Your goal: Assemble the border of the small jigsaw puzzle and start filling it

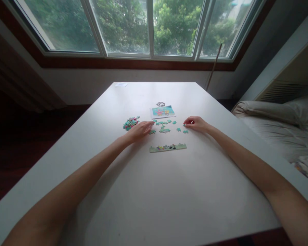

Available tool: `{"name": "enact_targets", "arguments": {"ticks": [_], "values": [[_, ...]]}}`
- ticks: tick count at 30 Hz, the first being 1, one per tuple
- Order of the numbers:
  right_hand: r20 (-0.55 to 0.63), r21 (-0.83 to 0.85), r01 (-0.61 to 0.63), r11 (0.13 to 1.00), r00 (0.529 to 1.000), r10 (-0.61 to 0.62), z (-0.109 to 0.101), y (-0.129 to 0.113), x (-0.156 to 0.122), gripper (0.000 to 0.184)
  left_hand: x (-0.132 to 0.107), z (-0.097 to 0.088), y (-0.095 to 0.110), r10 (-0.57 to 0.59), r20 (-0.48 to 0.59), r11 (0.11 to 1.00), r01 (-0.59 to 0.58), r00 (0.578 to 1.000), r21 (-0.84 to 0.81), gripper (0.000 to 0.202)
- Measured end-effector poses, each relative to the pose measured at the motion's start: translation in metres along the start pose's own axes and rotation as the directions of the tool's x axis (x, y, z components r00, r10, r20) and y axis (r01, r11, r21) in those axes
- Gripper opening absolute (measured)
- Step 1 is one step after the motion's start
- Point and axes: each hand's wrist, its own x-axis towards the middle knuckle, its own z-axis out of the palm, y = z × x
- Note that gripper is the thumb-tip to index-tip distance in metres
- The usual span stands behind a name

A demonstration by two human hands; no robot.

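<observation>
My left hand [141, 130] lies low over the table with fingers stretched out, its fingertips touching or just beside a small green puzzle piece [154, 121]. More loose green pieces [165, 130] lie spread between my two hands, a few of them joined. On the right, my right hand [199, 123] has thumb and forefinger pinched on a small puzzle piece [184, 124]. Two loose pieces [185, 132] lie just below that hand. Nearer to me is an assembled puzzle strip [168, 148] with small colourful figures along it.
A heap of puzzle pieces [130, 123] sits left of my left hand. Behind the loose pieces lies a picture card [163, 111], with a dark ring-shaped item [160, 104] beyond it. The white table [169, 191] reaches toward a window; a cushioned seat [279, 126] stands right.
</observation>
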Motion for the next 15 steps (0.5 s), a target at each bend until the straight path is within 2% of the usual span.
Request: {"name": "enact_targets", "arguments": {"ticks": [5,9,12,15], "values": [[-0.131,-0.008,0.005,1.0,0.991,-0.006,0.0,0.013,0.001,0.026,0.022,0.015,-0.007,-0.019,-0.068,0.995,0.012,0.998,-0.1,0.044],[-0.19,-0.014,0.011,1.0,0.982,-0.014,0.004,0.023,0.0,0.024,0.027,0.028,-0.008,-0.026,-0.093,0.99,0.013,0.995,-0.142,0.046],[-0.194,0.003,0.015,1.0,0.981,-0.014,0.007,0.028,-0.002,0.026,0.026,0.032,-0.003,0.002,-0.085,0.993,-0.013,0.996,-0.119,0.047],[-0.136,0.063,-0.003,0.998,0.991,0.012,0.005,0.034,-0.004,0.033,0.026,0.034,0.002,0.034,-0.077,0.995,-0.041,0.996,-0.095,0.046]]}}
